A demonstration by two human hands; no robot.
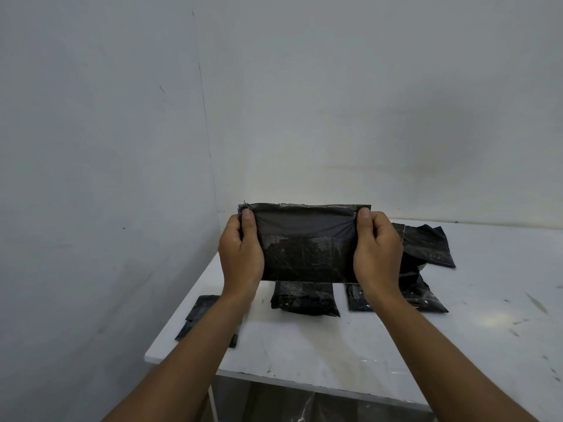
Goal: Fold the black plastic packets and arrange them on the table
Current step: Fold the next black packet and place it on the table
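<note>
left hand (240,254) and right hand (377,254) each pinch a side edge of a flat rectangular black plastic packet (307,248), held upright above the scuffed white table (335,345); other black plastic packets (304,298) lie below.

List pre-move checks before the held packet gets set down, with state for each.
1. Left hand grips the held black plastic packet at its left edge: ok.
2. Right hand grips its right edge: ok.
3. Held packet is clear of the white table, up in the air: ok.
4. Fold finished: cannot tell; the top flap looks turned over, the back is hidden.
5. Free spot on the table: ok, bare surface at front and right.
6. Row to match: ok, the folded black packet at centre lies flat; the loose black packets at far right look unfolded.
</note>
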